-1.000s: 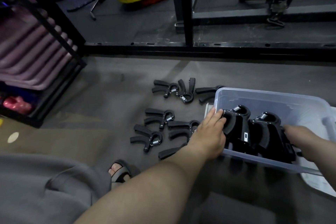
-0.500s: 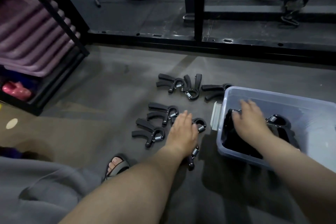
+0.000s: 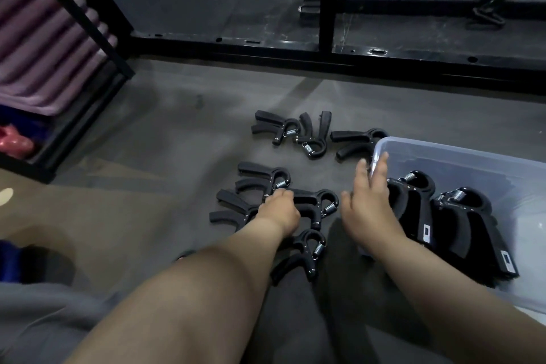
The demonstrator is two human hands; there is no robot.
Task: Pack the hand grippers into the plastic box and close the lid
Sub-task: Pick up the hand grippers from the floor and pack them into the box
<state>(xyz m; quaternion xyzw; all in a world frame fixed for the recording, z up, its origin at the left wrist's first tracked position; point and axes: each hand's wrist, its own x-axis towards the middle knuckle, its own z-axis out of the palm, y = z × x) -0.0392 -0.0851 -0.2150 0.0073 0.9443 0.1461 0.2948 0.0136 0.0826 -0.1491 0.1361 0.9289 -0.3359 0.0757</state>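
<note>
In the head view we are mid-packing. Our left hand curls its fingers down onto a loose hand gripper on the floor, with others lying near it. Our right hand hangs empty, fingers straight, over the left rim of the plastic box, where several packed grippers stand. Next, we judge, that one must be lifted across into the box. Closing up comes only once the floor is cleared.

Left hand now grips hand gripper; right hand moved to plastic box rim.
</note>
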